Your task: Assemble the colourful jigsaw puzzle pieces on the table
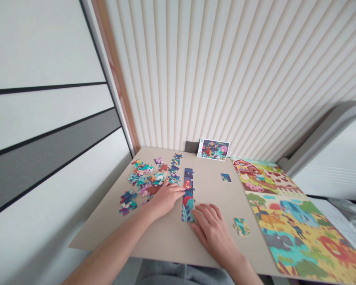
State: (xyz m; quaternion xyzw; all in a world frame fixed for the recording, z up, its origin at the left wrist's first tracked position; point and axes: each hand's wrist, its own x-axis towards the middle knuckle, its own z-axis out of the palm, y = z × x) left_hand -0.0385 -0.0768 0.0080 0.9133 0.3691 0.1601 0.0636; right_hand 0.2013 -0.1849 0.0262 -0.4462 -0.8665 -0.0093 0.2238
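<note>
resting flat on the desk (pixel 210 194), both of your hands are open and hold nothing. your left hand (pixel 166 198) lies palm down with its fingers close together, and its fingertips touch the left edge of the strip of joined puzzle pieces (pixel 188 186) about halfway along. your right hand (pixel 213 227) lies palm down with the fingers slightly spread, its fingertips against the near end of the strip at the lower right corner. the strip runs straight away from you between the two hands, one piece wide, and its far end reaches well past both of them.

to the left of the strip, a heap of loose pieces (pixel 145 178) spreads beyond and beside your left hand, the nearest ones just by its knuckles. a single dark blue piece (pixel 226 177) lies alone to the right of the strip, well apart from either hand. a small joined cluster (pixel 242 227) sits just to the right of your right hand, not touching it. a large farm puzzle (pixel 284 213) covers the right side of the desk. at the far edge a picture card (pixel 213 149) leans against the ribbed wall, beside a dark socket (pixel 191 147).
</note>
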